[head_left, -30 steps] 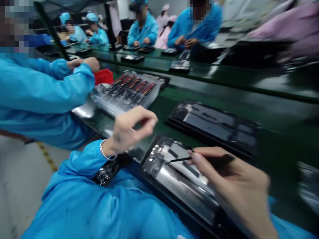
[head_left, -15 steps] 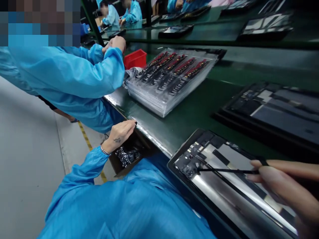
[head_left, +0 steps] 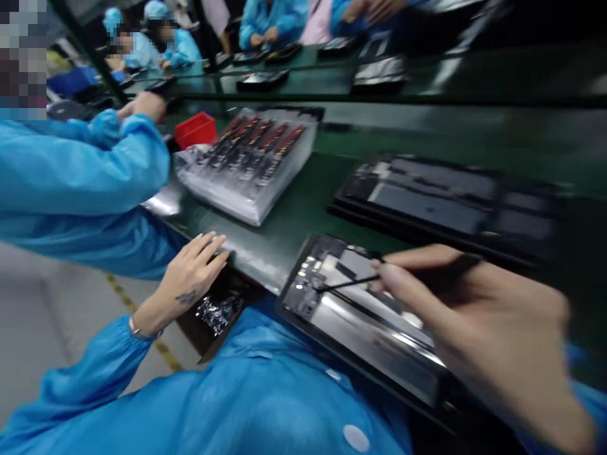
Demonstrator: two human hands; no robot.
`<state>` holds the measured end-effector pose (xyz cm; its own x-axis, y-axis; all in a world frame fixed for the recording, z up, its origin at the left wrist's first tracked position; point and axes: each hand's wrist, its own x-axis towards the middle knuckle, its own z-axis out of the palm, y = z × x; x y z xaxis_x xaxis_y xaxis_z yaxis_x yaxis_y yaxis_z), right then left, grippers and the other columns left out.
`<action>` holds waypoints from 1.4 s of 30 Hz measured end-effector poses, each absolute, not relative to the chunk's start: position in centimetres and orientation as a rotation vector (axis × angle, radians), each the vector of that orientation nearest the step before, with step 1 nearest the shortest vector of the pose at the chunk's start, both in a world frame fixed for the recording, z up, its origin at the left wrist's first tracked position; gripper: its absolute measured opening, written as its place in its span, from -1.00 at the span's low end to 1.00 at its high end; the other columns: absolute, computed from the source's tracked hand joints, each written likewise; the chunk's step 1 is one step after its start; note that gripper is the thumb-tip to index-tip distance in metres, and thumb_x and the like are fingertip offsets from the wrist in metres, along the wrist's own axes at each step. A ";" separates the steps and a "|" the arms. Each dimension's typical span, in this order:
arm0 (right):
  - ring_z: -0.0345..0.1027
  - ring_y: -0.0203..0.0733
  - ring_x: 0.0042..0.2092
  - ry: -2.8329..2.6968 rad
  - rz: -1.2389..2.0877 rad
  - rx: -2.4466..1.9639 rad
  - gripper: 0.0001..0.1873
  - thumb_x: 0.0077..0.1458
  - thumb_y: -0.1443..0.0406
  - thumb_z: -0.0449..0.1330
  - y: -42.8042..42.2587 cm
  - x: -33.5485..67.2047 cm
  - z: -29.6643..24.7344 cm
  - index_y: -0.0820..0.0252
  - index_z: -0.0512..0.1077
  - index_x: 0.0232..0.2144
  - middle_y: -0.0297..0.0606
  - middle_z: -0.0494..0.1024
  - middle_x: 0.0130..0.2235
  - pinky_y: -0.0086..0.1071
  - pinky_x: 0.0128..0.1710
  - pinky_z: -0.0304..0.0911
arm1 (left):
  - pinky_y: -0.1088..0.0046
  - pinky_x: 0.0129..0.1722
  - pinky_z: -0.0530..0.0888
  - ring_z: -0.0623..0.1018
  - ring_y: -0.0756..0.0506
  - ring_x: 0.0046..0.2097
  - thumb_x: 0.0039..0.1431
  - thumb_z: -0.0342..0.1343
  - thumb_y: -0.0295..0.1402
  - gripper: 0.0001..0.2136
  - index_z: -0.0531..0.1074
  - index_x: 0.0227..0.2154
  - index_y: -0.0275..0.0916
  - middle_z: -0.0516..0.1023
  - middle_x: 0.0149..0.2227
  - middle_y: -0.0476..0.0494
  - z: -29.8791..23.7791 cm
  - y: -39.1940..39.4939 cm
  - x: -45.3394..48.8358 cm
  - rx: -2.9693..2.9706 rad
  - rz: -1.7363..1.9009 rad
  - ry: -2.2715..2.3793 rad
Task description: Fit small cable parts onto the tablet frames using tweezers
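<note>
My right hand [head_left: 469, 316] pinches thin black tweezers [head_left: 346, 284], their tip over the upper left corner of an opened tablet [head_left: 351, 316] lying at the near edge of the green belt [head_left: 303, 208]. My left hand [head_left: 192, 275] hangs with loosely extended fingers above a dark box of shiny scraps [head_left: 218, 313] under the table edge, fingertips near the metal rim. I cannot make out anything in it. Both my sleeves are blue.
A stack of clear trays with black and red parts [head_left: 251, 164] lies at the left, a red bin [head_left: 194, 129] behind it. A second opened tablet [head_left: 446, 202] lies farther back. A co-worker's blue sleeve [head_left: 85, 170] reaches in at left. More workers sit beyond.
My left hand went from the belt down to the box below the edge, its fingers now spread. The view swung about. My right hand keeps the tweezers over the tablet.
</note>
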<state>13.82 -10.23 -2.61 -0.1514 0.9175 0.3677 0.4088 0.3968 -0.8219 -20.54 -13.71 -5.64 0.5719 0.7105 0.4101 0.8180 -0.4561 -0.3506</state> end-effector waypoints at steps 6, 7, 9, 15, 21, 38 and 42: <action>0.26 -0.35 -0.53 -1.449 0.777 -1.083 -0.83 0.14 0.29 0.25 -8.8 12.8 -1.9 0.17 0.48 -0.50 -0.40 0.49 -0.55 -0.44 -0.53 0.15 | 0.38 -0.47 0.34 0.40 -0.04 -0.48 0.36 0.11 -0.28 -0.80 0.48 -0.20 -0.34 0.39 -0.52 0.00 0.1 -8.0 -9.6 -2.379 -0.668 -0.620; 0.25 -0.35 -0.53 -1.418 0.769 -1.068 -0.84 0.13 0.29 0.25 -8.7 12.8 -2.0 0.17 0.48 -0.49 -0.41 0.49 -0.54 -0.44 -0.52 0.16 | 0.36 -0.51 0.28 0.36 -0.04 -0.51 0.36 0.10 -0.25 -0.78 0.47 -0.30 -0.31 0.33 -0.56 0.02 0.5 -7.3 -7.8 -2.345 -0.685 -0.545; 0.24 -0.35 -0.51 -1.377 0.765 -1.030 -0.86 0.12 0.29 0.26 -8.6 12.9 -2.1 0.17 0.47 -0.48 -0.41 0.47 -0.53 -0.43 -0.49 0.16 | 0.35 -0.53 0.20 0.31 -0.04 -0.54 0.34 0.11 -0.31 -0.75 0.39 -0.47 -0.25 0.27 -0.60 0.04 0.9 -6.1 -5.1 -2.283 -0.700 -0.454; 0.28 -0.30 -0.42 -1.374 0.764 -0.935 -0.82 0.23 0.20 0.20 -7.3 14.1 -2.2 0.14 0.51 -0.36 -0.36 0.51 -0.42 -0.39 -0.41 0.19 | 0.40 -0.53 0.19 0.31 0.01 -0.54 0.30 0.10 -0.50 -0.80 0.40 -0.48 -0.27 0.32 -0.58 0.05 0.9 -3.8 -3.9 -2.393 -0.861 -0.451; 0.32 -0.23 -0.35 -1.686 0.734 -0.854 -0.86 0.17 0.21 0.27 -5.4 15.5 -2.4 0.14 0.53 -0.38 -0.31 0.54 -0.38 -0.33 -0.32 0.22 | 0.60 -0.61 0.16 0.23 0.13 -0.59 0.33 0.16 -0.34 -0.82 0.52 -0.39 -0.28 0.31 -0.61 0.12 1.1 -2.6 -4.5 -2.885 -1.515 -0.874; 0.31 -0.14 -0.20 -2.075 0.646 -1.339 -0.81 0.25 0.44 0.12 -9.8 21.9 -4.8 0.12 0.41 -0.39 -0.24 0.49 -0.26 -0.29 -0.29 0.27 | 0.41 -0.54 0.16 0.34 0.03 -0.56 0.46 -0.12 -0.35 -0.64 0.32 -0.50 -0.25 0.36 -0.57 0.04 -3.5 -1.6 -6.5 -2.981 -0.478 -0.648; 0.31 -0.12 -0.21 -2.098 0.644 -1.363 -0.81 0.25 0.46 0.09 -10.1 23.0 -5.7 0.13 0.41 -0.36 -0.21 0.50 -0.26 -0.28 -0.32 0.27 | 0.40 -0.52 0.20 0.35 0.01 -0.53 0.45 -0.09 -0.37 -0.66 0.33 -0.50 -0.26 0.35 -0.56 0.03 -4.0 -1.0 -6.1 -3.012 -0.460 -0.584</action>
<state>23.05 -10.09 -5.68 -0.3339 0.9238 0.1871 0.6598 0.3709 -0.6535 -6.05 -1.01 -4.03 0.8851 0.3597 0.2955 0.3713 -0.9283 0.0177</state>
